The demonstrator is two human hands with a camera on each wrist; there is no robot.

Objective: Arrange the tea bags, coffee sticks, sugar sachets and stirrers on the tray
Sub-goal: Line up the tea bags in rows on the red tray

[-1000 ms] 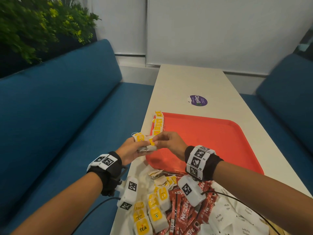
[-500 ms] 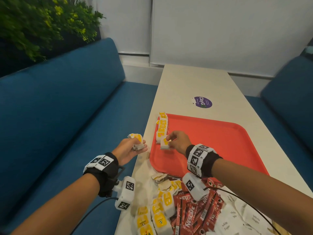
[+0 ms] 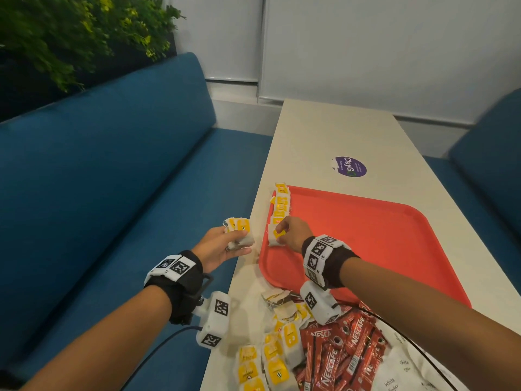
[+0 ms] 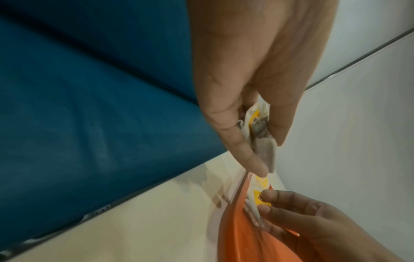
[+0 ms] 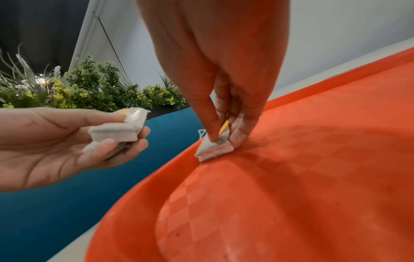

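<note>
A red tray (image 3: 394,238) lies on the cream table. A row of yellow-tagged tea bags (image 3: 280,207) runs along the tray's left rim. My right hand (image 3: 290,234) pinches one tea bag (image 5: 212,148) that touches the tray's left side at the near end of that row. My left hand (image 3: 222,245) hovers just left of the table edge and holds a small stack of tea bags (image 3: 239,231), also seen as tea bags (image 5: 116,132) from the right wrist. Loose tea bags (image 3: 270,359), red coffee sticks (image 3: 338,354) and white sugar sachets (image 3: 400,373) lie heaped at the near end.
Blue sofa seats (image 3: 98,193) flank the table on both sides. A purple round sticker (image 3: 350,167) sits on the table (image 3: 332,136) beyond the tray. Green plants (image 3: 70,32) stand behind the left sofa. A black cable (image 3: 408,340) crosses the near heap.
My right hand took one tea bag from the left hand's stack and carried it down onto the tray at the row's near end. The left hand drew back left with the rest.
</note>
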